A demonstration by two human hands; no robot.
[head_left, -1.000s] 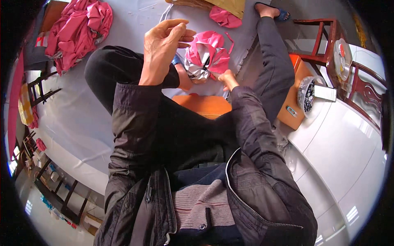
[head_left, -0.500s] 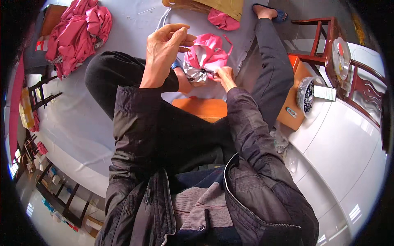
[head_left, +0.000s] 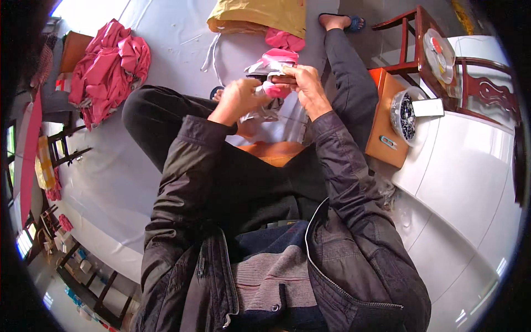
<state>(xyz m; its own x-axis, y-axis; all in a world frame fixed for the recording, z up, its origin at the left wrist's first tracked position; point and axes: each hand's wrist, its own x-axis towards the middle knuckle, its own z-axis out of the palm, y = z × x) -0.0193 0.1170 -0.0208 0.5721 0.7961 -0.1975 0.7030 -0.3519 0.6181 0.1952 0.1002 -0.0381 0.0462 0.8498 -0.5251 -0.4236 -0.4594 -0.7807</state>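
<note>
Your left hand (head_left: 239, 99) had dropped beside your right hand (head_left: 303, 88), upper centre; both sets of fingers pinched the pink-and-silver fabric piece (head_left: 275, 71). Judged light, limp, slippery; grip edges.

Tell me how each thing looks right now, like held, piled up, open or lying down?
Left hand: gripping the pink piece.
Right hand: gripping the pink piece.
Pink piece: held up between both hands.
Pink pile: heaped on the floor.
Yellow sack: lying, pink cloth at its mouth.
Round bowl: full of small dark bits.
</note>
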